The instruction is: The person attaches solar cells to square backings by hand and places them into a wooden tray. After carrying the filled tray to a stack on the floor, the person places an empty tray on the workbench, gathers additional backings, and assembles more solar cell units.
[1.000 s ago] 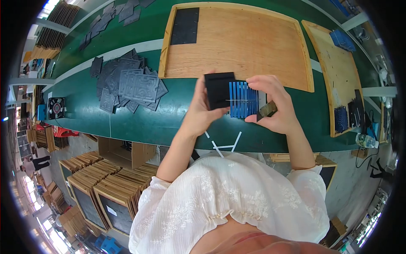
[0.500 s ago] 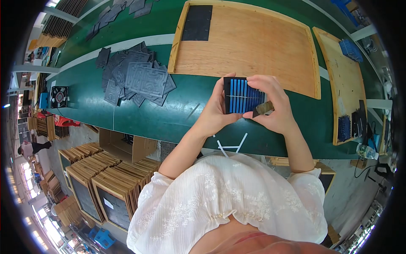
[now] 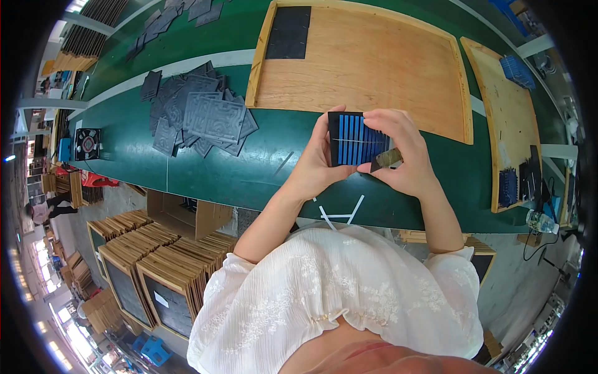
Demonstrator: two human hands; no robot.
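Observation:
Between both hands, above the green tabletop, is a small black-edged solar panel point(image 3: 360, 141) with blue strips and a thin pale line across them. My left hand point(image 3: 316, 161) is closed on its left edge, with the fingers behind and the thumb along the bottom. At the right side, my right hand point(image 3: 408, 153) grips it with fingers over the top corner and thumb at the lower edge. A small brownish, shiny piece point(image 3: 389, 158) sits against the right palm; its kind is unclear. Thin white strips point(image 3: 339, 216) lie on the table edge below the hands.
Dark patterned plates point(image 3: 208, 115) lie heaped at left. A wood-framed board point(image 3: 380, 62) carries a dark panel point(image 3: 288, 34); another wooden tray point(image 3: 507, 124) with blue and dark pieces stands right. A small fan point(image 3: 87, 144), a bottle point(image 3: 541, 221) and stacked frames point(image 3: 168, 268) surround the work area.
My hands and the solar panel stay almost still, with only a slight shift of the view. A person far left has moved slightly.

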